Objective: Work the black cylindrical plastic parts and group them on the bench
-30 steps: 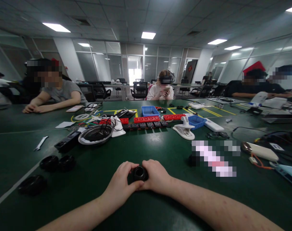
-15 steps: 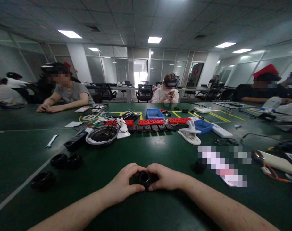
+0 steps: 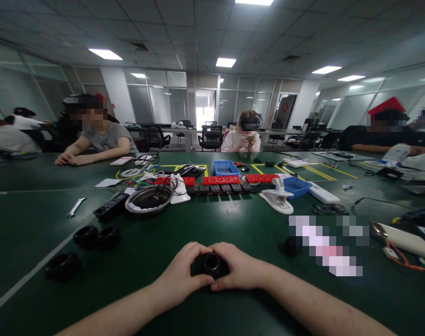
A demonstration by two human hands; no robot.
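Low at the middle of the table, my left hand (image 3: 187,268) and my right hand (image 3: 233,267) meet around a black ring-shaped part (image 3: 211,264) with a round hole. Thumbs press near its front edge and the fingers curl round its back and sides. The part's exact kind cannot be made out, and its sides are partly hidden. To the left lie similar glossy black parts: a pair side by side (image 3: 97,236) and another lump (image 3: 63,266) closer to me.
A metal bowl (image 3: 132,209), white clip stand (image 3: 280,198), red strips (image 3: 221,179) and blue trays (image 3: 226,168) stand farther back. A wrench (image 3: 75,207) lies left. On the right are a blurred phone-like object (image 3: 324,247) and a power bank (image 3: 396,235). Other people sit around.
Both hands keep hold of the black part, which appears slightly lower in view. The whole scene has shifted down a little, so the head camera tilted slightly.
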